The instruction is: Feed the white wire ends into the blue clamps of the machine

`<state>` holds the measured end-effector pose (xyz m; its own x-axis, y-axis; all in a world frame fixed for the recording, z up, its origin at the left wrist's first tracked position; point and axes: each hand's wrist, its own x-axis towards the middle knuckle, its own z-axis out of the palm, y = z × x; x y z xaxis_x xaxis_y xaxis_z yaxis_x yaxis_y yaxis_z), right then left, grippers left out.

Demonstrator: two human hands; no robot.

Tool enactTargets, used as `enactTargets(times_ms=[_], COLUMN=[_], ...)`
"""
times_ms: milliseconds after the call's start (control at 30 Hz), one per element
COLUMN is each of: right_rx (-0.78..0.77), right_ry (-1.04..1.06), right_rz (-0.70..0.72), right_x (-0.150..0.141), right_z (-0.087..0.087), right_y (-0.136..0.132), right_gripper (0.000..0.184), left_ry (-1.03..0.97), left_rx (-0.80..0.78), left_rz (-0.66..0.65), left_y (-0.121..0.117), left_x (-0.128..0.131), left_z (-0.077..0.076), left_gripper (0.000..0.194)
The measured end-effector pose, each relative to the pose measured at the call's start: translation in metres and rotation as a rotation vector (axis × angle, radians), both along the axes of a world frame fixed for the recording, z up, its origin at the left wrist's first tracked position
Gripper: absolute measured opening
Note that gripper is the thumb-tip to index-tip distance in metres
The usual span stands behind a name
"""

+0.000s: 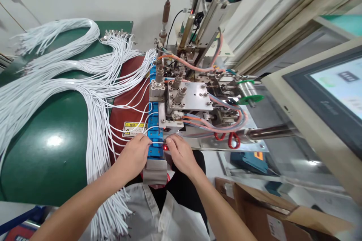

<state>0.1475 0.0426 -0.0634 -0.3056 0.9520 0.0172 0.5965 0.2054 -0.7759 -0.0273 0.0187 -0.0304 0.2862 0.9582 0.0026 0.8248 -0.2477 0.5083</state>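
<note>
Between my hands a white cable [157, 142] lies across one of the blue fixture blocks [155, 150] on the machine's front edge. My left hand [135, 154] pinches the cable just left of the block. At the cable's right end, my right hand [179, 152] has its thumb and fingers closed by a small metal tip, largely hidden by the fingers. A red light [165, 147] glows beside those fingertips. Farther back, more white cables [154, 113] sit in the neighbouring blue blocks and run left to a large bundle [93, 120].
The bundle spreads over a green table [56, 165] and a red-brown mat [127, 111] with a warning label [135, 129]. The metal machine [192, 96] carries hoses and a wire spool [249, 92]. A touchscreen [333, 83] stands right, above a cardboard box [254, 211].
</note>
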Motion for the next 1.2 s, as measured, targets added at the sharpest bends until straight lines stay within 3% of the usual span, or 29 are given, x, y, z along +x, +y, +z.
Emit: enactTargets(times_ms=[133, 300, 500, 667, 900, 1200], right_rx=[0.056, -0.029, -0.108, -0.157, -0.093, -0.075], right_ry=[0.028, 0.223, 0.263, 0.285, 0.362, 0.301], right_rz=[-0.127, -0.277, -0.317, -0.292, -0.389, -0.502], right_x=[-0.012, -0.024, -0.022, -0.016, 0.008, 0.051], right_z=[-0.013, -0.032, -0.035, -0.036, -0.037, -0.048], right_y=[-0.002, -0.01, -0.011, -0.009, -0.01, -0.016], right_gripper=[0.033, 0.034, 0.036, 0.04, 0.048, 0.053], left_ry=[0.037, 0.13, 0.268, 0.211, 0.106, 0.009], left_rx=[-0.003, -0.055, 0.011, 0.063, -0.01, 0.118], left_rz=[0.001, 0.031, 0.012, -0.028, -0.057, -0.08], left_y=[-0.002, -0.003, -0.006, -0.008, -0.01, -0.013], left_x=[0.001, 0.005, 0.007, 0.003, -0.004, -0.014], left_z=[0.0, 0.007, 0.011, 0.004, 0.009, 0.014], left_gripper=[0.02, 0.022, 0.021, 0.02, 0.027, 0.023])
